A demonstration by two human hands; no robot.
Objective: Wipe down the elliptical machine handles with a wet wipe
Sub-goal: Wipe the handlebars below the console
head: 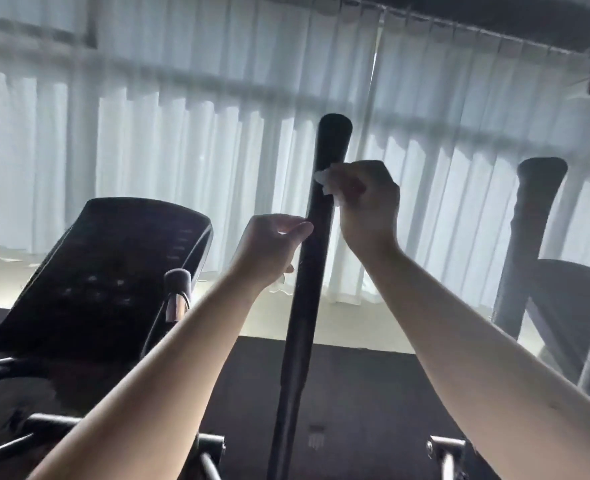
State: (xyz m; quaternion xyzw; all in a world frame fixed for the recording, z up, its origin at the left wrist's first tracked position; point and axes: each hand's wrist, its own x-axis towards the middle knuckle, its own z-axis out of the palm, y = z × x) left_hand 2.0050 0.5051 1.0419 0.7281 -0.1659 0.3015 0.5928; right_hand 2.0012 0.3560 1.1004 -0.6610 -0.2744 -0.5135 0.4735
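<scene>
A tall black elliptical handle (312, 258) rises through the middle of the view, its rounded top in front of the curtains. My right hand (368, 202) holds a white wet wipe (325, 180) against the handle's right side, a little below the top. My left hand (271, 245) is lower, on the handle's left side, fingers curled with the fingertips at the bar; I cannot tell whether it grips the bar. A second black handle (532, 233) stands at the right.
The machine's dark console (106, 278) tilts at the left, with a short grip post (178, 292) beside it. White curtains (182, 140) fill the background. Frame bars (44, 431) and brackets lie at the bottom, over a dark floor mat.
</scene>
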